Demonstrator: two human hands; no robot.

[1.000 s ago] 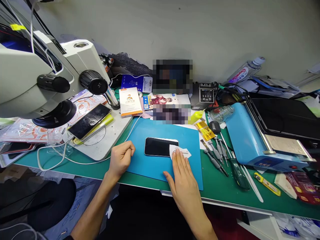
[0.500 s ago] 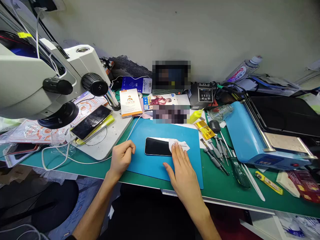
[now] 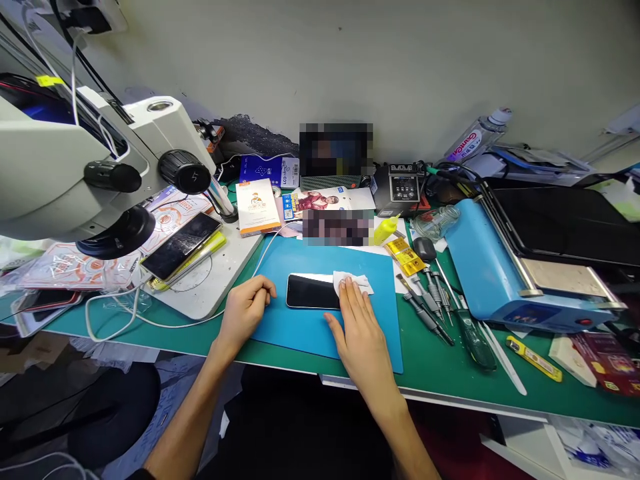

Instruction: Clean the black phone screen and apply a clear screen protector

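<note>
A smartphone (image 3: 311,292) with a dark screen and pale edge lies flat on a blue mat (image 3: 295,333). Over its right end, my right hand (image 3: 361,327) lies with fingers stretched flat, pressing down a white wipe (image 3: 357,281). The wipe and fingertips hide that end of the phone. My left hand (image 3: 245,308) rests in a loose fist at the mat's left edge, apart from the phone, and nothing shows in its fingers.
On the left stands a microscope (image 3: 115,173) with another phone (image 3: 181,245) on its base. Screwdrivers (image 3: 430,319), a yellow cutter knife (image 3: 534,359) and a blue heating machine (image 3: 480,267) are at right. A yellow bottle (image 3: 385,230) and boxes line the back.
The whole view has shifted slightly. My right hand stays flat on the wipe over the phone's right end, and my left hand remains curled at the mat's left edge.
</note>
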